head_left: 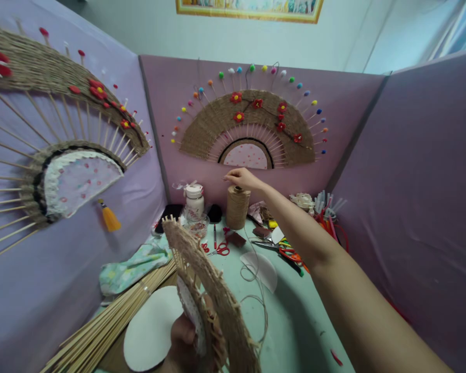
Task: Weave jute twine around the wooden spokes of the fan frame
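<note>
My left hand (183, 331), low in the middle, is wrapped round the inner part of a woven twine fan (217, 285). The fan is tilted nearly edge-on to me, with short stick ends along its rim and a pale, lace-edged centre piece (191, 303). My right hand (245, 178) reaches far forward, just above a spool of brown twine (237, 210) and below a finished fan on the back panel. Its fingers are drawn together; whatever may be between them is too small to make out. A loose strand of twine (264, 311) loops across the table beside the held fan.
A decorated fan (196, 135) hangs on the back panel, another (34, 65) on the left. Thin sticks (112, 313) and a white oval card (151, 331) lie left. Red scissors (222, 249), pliers (289, 255), a white bottle (194, 201) and plastic tubes (326, 204) stand or lie behind.
</note>
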Available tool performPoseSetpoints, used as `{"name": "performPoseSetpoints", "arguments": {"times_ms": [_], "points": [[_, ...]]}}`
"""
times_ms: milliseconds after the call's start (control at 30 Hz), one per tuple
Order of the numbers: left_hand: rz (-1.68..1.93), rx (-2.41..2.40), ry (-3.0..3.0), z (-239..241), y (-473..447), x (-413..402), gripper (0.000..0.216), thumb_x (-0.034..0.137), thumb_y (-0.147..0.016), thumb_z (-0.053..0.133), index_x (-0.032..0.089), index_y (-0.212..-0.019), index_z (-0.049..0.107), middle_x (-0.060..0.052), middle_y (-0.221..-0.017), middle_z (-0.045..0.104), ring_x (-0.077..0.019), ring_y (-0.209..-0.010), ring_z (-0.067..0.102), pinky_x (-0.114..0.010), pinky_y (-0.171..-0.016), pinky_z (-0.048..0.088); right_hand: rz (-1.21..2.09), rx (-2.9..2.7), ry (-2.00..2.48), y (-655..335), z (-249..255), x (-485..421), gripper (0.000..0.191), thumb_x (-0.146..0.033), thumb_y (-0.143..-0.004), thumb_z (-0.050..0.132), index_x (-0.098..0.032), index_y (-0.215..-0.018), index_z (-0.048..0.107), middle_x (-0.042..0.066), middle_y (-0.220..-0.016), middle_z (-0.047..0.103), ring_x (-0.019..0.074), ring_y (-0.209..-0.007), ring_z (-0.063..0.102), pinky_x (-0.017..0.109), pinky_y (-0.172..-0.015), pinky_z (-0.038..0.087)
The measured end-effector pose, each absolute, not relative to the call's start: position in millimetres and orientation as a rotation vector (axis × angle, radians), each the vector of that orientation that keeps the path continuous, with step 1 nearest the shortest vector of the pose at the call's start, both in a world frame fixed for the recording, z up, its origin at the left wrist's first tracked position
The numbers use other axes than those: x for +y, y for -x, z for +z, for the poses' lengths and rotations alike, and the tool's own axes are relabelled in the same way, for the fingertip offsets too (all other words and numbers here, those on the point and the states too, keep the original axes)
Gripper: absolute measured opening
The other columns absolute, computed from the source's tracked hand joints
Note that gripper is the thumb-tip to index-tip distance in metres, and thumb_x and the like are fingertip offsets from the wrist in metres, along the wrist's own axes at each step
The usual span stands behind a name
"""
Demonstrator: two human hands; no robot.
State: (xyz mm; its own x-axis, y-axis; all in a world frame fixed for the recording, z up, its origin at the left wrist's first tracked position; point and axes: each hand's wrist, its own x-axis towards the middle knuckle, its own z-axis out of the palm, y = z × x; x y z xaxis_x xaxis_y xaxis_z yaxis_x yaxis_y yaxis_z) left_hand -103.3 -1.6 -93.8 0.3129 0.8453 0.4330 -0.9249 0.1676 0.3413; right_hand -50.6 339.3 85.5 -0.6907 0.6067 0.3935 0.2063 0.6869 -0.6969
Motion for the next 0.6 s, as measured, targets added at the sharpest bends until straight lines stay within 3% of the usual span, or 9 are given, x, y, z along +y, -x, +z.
{"name": "performPoseSetpoints", "arguments": {"times_ms": [100, 300, 467, 600], "points": [[1.260, -0.105, -0.649, -98.5, 106.1, -1.9, 0.029, 0.022, -0.066, 0.058, 0.017, -0.094, 0.063, -0.009, -0.087, 0.065, -0.0192, -0.074, 0.062, -0.024, -0.054, 0.047, 1.095, -2.250, 0.397, 29.5, 100.1, 307.3, 0.027, -0.040, -0.079, 0.057, -0.015, -0.084, 0.068, -0.003, -0.056, 0.052, 0.0067, -0.050, 0.041, 0.018, -0.048, 0.031], [1.226, -0.080, -0.690, -97.3, 107.8, -1.3, 0.030, 0.023, -0.065, 0.060, 0.017, -0.094, 0.063, -0.008, -0.085, 0.064, -0.0171, -0.070, 0.062, -0.024, -0.057, 0.047, 1.341, -1.707, 0.470, -56.7, 133.8, 302.6, 0.016, -0.026, -0.078, 0.055, -0.016, -0.067, 0.059, -0.003, -0.050, 0.049, 0.0066, -0.044, 0.043, 0.017, -0.045, 0.037], [1.153, -0.095, -0.658, -90.6, 104.8, -0.4, 0.031, 0.021, -0.066, 0.060, 0.014, -0.096, 0.066, -0.010, -0.090, 0.068, -0.0182, -0.076, 0.065, -0.026, -0.064, 0.050, 1.370, -1.174, 0.719, -89.0, 164.1, 336.4, 0.014, -0.014, -0.078, 0.047, -0.018, -0.065, 0.049, 0.001, -0.059, 0.058, 0.0097, -0.053, 0.056, 0.020, -0.050, 0.047], [1.171, -0.112, -0.620, -80.6, 102.4, -0.7, 0.037, 0.017, -0.068, 0.062, 0.013, -0.103, 0.068, -0.010, -0.100, 0.071, -0.0195, -0.089, 0.066, -0.026, -0.076, 0.051, 1.270, -1.098, 0.824, -57.2, 188.7, 358.8, 0.014, -0.009, -0.077, 0.045, -0.018, -0.066, 0.048, 0.002, -0.063, 0.059, 0.0109, -0.058, 0.058, 0.022, -0.053, 0.050]]}}
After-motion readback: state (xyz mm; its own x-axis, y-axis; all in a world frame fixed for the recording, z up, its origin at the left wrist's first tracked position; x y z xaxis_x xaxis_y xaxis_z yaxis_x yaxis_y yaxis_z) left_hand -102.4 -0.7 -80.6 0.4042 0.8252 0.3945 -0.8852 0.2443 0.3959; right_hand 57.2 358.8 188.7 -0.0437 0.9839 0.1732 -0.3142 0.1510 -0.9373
